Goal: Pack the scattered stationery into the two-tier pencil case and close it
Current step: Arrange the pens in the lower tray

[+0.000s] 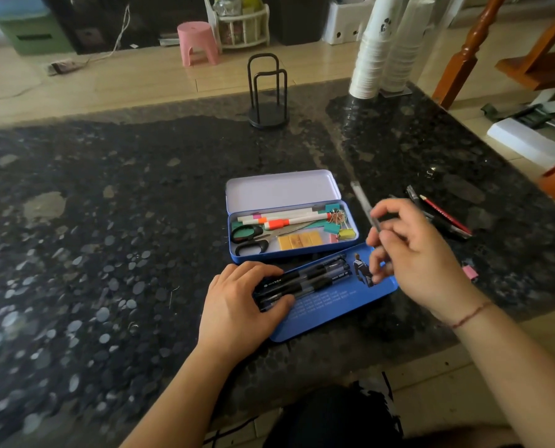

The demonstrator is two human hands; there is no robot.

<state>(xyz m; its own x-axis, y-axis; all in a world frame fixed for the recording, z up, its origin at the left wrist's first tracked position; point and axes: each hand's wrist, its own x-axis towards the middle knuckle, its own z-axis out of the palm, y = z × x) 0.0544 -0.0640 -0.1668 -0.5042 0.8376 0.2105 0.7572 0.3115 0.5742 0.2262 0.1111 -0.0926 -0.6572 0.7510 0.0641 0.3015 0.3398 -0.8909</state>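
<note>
The blue tin pencil case [237,257] lies open on the dark counter, its pale lid [281,189] tilted back. Inside are white markers, black-handled scissors [248,239], yellow erasers and binder clips. In front lies the blue inner tray [334,310] carrying several black pens [314,276]. My left hand [240,305] rests on the pens' left ends, fingers curled over them. Above the tray's right end, my right hand [411,257] pinches a clear pen [365,202] that points up and away. More pens and a red pencil [444,213] lie to the right.
A black wire holder [268,101] stands at the counter's far side, and stacked paper cups [371,56] at the far right. A pink clip [470,272] lies by my right wrist. The counter's near edge runs just below the tray.
</note>
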